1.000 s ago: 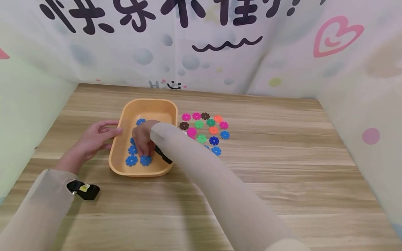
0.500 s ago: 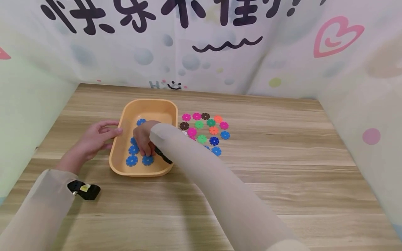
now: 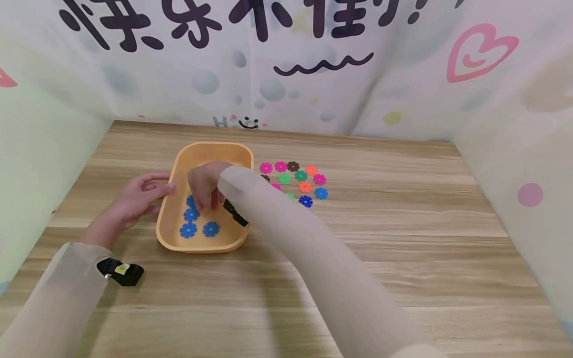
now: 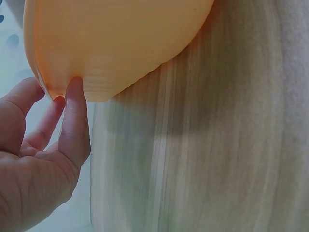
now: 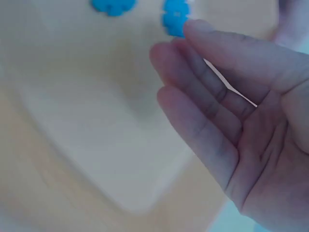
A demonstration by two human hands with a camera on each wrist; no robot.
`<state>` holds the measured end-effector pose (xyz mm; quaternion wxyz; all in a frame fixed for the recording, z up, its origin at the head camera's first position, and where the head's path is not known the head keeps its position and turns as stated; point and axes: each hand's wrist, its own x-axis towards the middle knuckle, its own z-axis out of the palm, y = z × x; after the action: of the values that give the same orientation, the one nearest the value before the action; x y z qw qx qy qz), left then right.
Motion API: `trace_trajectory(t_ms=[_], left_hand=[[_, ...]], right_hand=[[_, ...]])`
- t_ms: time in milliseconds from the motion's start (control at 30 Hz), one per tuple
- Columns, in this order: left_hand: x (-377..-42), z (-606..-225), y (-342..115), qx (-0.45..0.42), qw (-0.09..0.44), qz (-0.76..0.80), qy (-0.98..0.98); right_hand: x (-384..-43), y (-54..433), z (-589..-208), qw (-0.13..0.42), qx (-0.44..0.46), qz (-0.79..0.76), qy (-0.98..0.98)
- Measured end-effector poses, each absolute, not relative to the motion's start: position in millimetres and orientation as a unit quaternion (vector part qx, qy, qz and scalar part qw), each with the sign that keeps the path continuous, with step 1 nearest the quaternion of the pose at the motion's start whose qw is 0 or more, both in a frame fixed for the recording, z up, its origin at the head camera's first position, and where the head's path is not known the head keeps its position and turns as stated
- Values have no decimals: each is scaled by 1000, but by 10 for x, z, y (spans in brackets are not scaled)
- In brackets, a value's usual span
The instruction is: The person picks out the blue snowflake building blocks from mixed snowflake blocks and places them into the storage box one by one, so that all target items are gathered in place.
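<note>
An orange plastic basin (image 3: pixel 167 232) stands on the table with several blue snowflake discs lying inside, among them a front-left disc (image 3: pixel 188 229) and a front-right disc (image 3: pixel 211 229). My left hand (image 3: pixel 136 199) pinches the basin's left rim; the left wrist view has its fingers on the outer wall (image 4: pixel 111 43). Over the inside of the basin hovers my right hand (image 3: pixel 207 184), fingers pointing down and loosely bent. In the right wrist view this hand (image 5: pixel 241 106) holds nothing visible, and a blue disc (image 5: pixel 175 17) appears just beyond the thumb tip.
Right of the basin, several loose snowflake discs lie flat on the wooden table (image 3: pixel 403 223): pink, brown, green, orange and blue, including an orange disc (image 3: pixel 305 186). My right forearm covers some of them. A printed curtain (image 3: pixel 295 89) closes off the back and sides.
My right hand first slides the front-right blue disc slightly right, then comes off it and moves up and back, leaving it on the basin floor. The left hand stays on the rim.
</note>
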<state>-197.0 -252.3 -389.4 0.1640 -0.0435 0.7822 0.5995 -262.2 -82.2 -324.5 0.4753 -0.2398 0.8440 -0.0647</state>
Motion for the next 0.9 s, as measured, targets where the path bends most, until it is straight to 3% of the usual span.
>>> trace_trajectory(t_ms=[533,900], left_hand=[[-1933,-3879,-2495,-40,155,591,790],[-1941,-3880,-2492,-39,157,570,806]], right_hand=[[-2565,8,-2921,333,-395,-197,833],[-2288,754,-2995,268,-408,-240,839]])
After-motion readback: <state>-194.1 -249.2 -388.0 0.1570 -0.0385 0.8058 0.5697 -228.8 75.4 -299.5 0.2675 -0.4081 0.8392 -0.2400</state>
